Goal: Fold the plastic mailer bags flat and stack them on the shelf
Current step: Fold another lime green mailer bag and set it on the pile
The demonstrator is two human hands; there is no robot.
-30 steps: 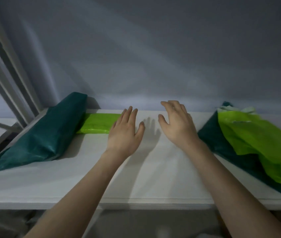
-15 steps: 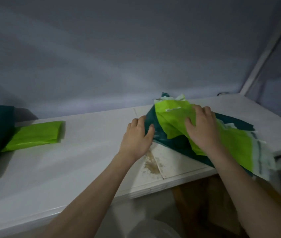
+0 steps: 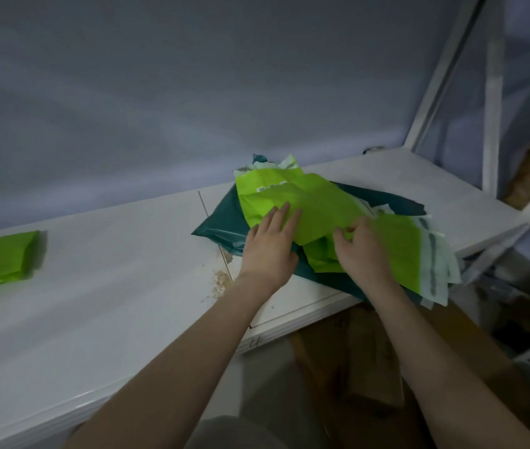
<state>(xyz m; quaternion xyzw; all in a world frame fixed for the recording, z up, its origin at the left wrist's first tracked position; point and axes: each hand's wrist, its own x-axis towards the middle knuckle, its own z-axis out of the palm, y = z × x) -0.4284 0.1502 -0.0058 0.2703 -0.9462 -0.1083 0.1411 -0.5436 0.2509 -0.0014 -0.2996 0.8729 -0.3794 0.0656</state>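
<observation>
Atop lime mailer (image 3: 305,202): left hand (image 3: 270,247) flat, right hand (image 3: 362,251) pinching.

Both bare forearms reach forward; the left hand (image 3: 268,251) lies flat, fingers straight; the right hand (image 3: 362,254) has its fingers curled, pinching.

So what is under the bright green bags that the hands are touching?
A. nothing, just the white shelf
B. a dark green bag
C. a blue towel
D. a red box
B: the light green bags under the left hand and right hand lie on a dark green bag, which rests on the white shelf.
</observation>
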